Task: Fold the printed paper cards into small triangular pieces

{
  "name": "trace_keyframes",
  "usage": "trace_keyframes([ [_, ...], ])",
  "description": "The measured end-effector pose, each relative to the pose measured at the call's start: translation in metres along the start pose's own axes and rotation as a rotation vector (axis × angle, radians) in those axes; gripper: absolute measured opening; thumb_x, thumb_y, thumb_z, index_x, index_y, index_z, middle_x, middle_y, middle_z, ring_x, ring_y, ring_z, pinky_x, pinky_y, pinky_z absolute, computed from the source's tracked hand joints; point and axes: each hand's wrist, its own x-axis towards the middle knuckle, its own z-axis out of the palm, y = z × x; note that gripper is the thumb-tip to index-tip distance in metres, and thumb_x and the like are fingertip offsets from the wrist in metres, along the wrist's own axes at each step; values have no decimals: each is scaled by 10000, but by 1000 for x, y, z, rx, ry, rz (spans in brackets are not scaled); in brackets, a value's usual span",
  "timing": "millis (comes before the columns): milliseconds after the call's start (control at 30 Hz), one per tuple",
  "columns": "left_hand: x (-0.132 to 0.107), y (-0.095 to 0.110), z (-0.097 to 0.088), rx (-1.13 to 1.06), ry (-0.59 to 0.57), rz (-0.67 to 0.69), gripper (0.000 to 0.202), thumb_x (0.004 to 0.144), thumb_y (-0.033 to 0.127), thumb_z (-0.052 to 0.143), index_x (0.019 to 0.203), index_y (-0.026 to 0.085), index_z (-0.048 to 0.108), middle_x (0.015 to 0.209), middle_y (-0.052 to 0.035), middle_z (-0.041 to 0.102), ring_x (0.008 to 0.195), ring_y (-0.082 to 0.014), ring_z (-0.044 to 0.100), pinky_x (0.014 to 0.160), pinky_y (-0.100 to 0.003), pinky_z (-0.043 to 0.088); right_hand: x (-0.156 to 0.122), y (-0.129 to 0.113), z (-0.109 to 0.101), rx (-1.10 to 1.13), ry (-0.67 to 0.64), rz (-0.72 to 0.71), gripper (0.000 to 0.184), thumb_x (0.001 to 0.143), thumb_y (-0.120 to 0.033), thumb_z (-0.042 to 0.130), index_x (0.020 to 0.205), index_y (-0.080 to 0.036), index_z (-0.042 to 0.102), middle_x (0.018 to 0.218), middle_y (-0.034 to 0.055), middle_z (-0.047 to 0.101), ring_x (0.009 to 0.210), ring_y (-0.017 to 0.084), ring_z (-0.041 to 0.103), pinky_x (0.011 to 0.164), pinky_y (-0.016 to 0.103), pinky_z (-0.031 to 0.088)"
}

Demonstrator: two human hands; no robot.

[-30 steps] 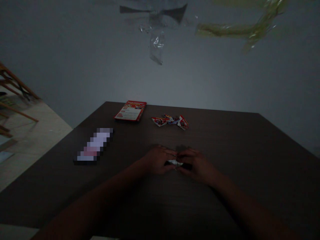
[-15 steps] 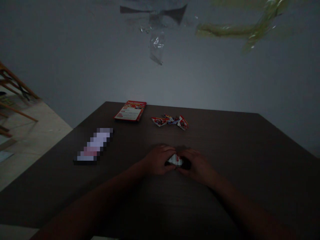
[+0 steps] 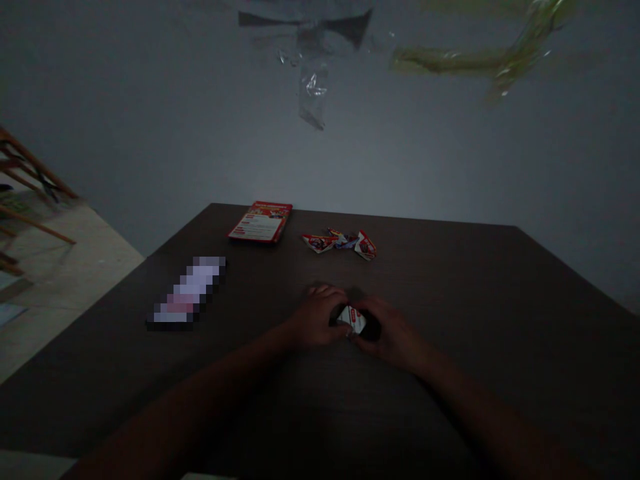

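A small piece of folded paper (image 3: 353,320), white with red print, is held low over the dark table between my two hands. My left hand (image 3: 316,321) pinches its left side between thumb and fingers. On its right side, my right hand (image 3: 393,332) grips it, thumb in front and fingers behind. Dim light and the fingers hide part of the paper's outline. Just beyond my hands lies a row of folded printed paper pieces (image 3: 340,241) in red, white and blue.
A stack of red and white printed sheets (image 3: 261,223) lies at the table's (image 3: 475,280) back left. Left of my hands is a phone (image 3: 187,293) with a blurred-out screen. A wall (image 3: 400,153) with tape on it rises behind; wooden furniture (image 3: 37,167) stands far left.
The folded paper has turned slightly between my hands, and more of its printed face shows. The fingers of my left hand have shifted a little. Everything else on the table stays put.
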Motion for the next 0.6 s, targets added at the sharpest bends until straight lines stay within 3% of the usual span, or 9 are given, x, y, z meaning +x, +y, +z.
trace_keyframes([
  [133,2,0,2,-389,21,-185,272,794,373,570,937,143,601,879,-48,642,820,-171,588,736,-290,447,-1,2,7,133,26,22,489,700,-183,650,1152,-224,470,1054,59,604,933,190,588,804,334,465],
  [267,4,-1,2,-614,117,-310,216,745,318,631,833,120,619,807,-51,660,758,-162,606,691,-272,462,-1,9,9,264,68,146,612,711,-213,656,1260,-217,384,896,25,649,802,166,620,755,328,488],
  [367,5,-3,2,-742,232,-366,223,710,319,666,794,117,622,777,-55,672,722,-163,614,672,-273,475,0,14,8,360,104,207,516,729,-269,659,1199,-190,462,786,9,655,729,154,619,719,314,495],
  [500,7,-4,2,-874,353,-418,238,681,325,696,775,119,623,764,-45,685,696,-151,621,680,-270,485,1,13,3,384,78,259,259,793,-358,595,973,-173,622,803,31,673,725,153,616,659,287,482],
  [600,7,-4,4,-929,374,-445,225,672,310,703,760,120,621,744,-31,683,667,-136,613,663,-257,484,0,10,0,356,55,247,261,836,-385,538,952,-177,644,753,15,649,668,131,582,610,257,452],
])
